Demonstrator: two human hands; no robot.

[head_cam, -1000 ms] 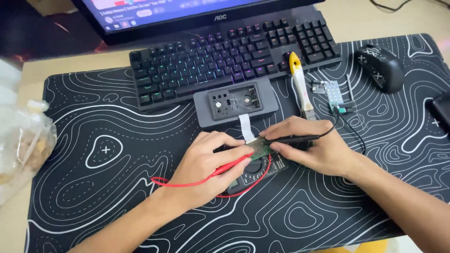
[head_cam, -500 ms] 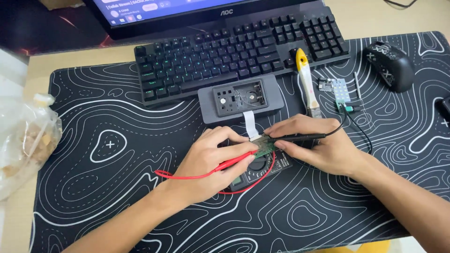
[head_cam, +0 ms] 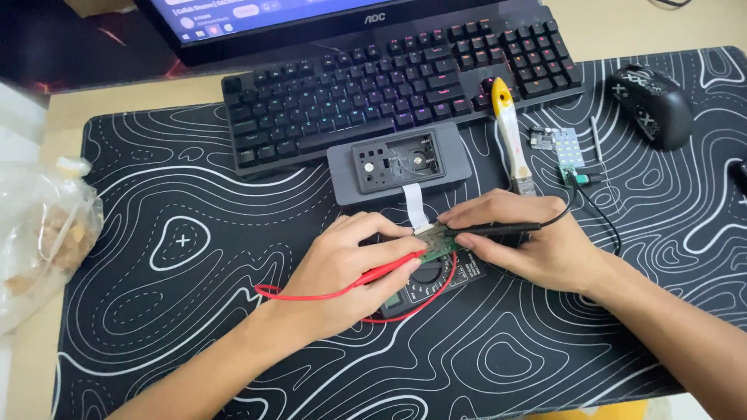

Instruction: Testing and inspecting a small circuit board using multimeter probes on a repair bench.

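Observation:
My left hand [head_cam: 350, 260] grips a red test probe [head_cam: 385, 271], its tip on a small green circuit board [head_cam: 440, 243] at the mat's middle. My right hand [head_cam: 537, 245] grips a black test probe [head_cam: 498, 230], whose tip meets the same board. A white ribbon cable [head_cam: 414, 205] runs from the board up to a grey open device case [head_cam: 398, 162]. Under both hands lies a black multimeter [head_cam: 424, 285], mostly hidden. A red lead [head_cam: 299, 296] loops out to the left.
A black desk mat [head_cam: 194, 311] with white contour lines covers the desk. A black keyboard [head_cam: 389, 85] and monitor base sit behind. A yellow-handled brush [head_cam: 510, 132], small boards [head_cam: 562, 146], a black mouse [head_cam: 652, 105] and a clear plastic bag [head_cam: 43, 233] lie around.
Both hands keep their probes on the board; only the camera has shifted slightly, so the scene sits a little lower in view.

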